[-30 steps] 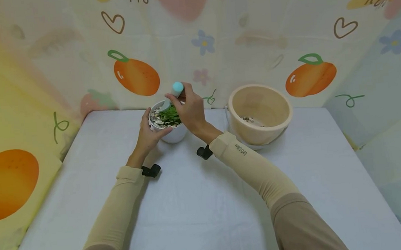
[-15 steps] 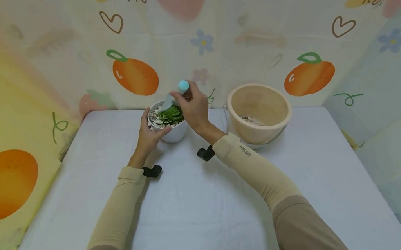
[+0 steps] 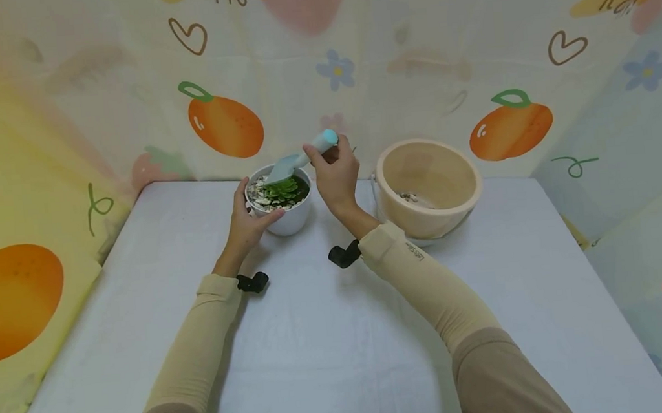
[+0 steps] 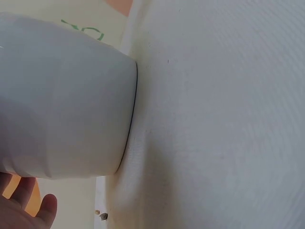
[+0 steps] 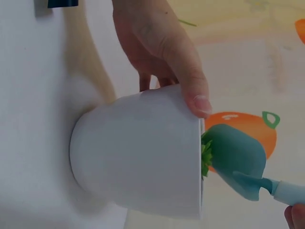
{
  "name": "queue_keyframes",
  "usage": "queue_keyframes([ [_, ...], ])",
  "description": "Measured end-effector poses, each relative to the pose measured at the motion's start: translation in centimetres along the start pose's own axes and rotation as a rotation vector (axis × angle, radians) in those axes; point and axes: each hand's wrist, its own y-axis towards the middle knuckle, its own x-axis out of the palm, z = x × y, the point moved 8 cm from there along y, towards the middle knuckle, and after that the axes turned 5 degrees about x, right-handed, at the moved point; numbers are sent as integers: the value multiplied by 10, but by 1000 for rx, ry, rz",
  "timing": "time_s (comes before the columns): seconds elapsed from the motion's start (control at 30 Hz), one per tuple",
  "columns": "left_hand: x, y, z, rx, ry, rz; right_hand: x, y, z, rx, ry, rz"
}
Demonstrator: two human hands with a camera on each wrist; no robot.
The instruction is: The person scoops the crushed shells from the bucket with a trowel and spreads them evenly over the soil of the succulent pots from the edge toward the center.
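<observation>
A small white flower pot (image 3: 289, 222) stands upright on the table, holding a green succulent (image 3: 282, 189) and pale pebbles (image 3: 257, 195). My left hand (image 3: 243, 225) grips the pot from its left side, thumb along the near rim. In the right wrist view that thumb (image 5: 194, 90) presses the rim. Above the pot's right side, my right hand (image 3: 337, 172) pinches the handle of a light blue hand trowel (image 3: 283, 169). Its blade (image 5: 238, 155) tilts over the succulent, close to the leaves. Whether anything lies on the blade I cannot tell.
A large cream-coloured pot (image 3: 428, 221) stands on the right, a few pebbles (image 3: 408, 196) in its bottom. White cloth (image 3: 319, 350) covers the table, and a fruit-printed curtain (image 3: 403, 90) rises behind its back edge.
My right hand has moved to the right with the trowel, whose handle now leans lower and rightward. More of the succulent and dark soil shows. The left hand stays on the pot.
</observation>
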Motion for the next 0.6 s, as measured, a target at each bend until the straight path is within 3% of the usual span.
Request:
queue_keyframes([
  [0.23, 2, -6, 12, -10, -1, -2, -6, -9, -15, 16, 19, -2],
  [0.43, 1, -4, 10, -19, -1, 2, -8, -2, 5, 1, 54, 19],
  [0.6, 1, 0, 1, -5, -5, 5, -10, -1, 8, -14, 98, 23],
])
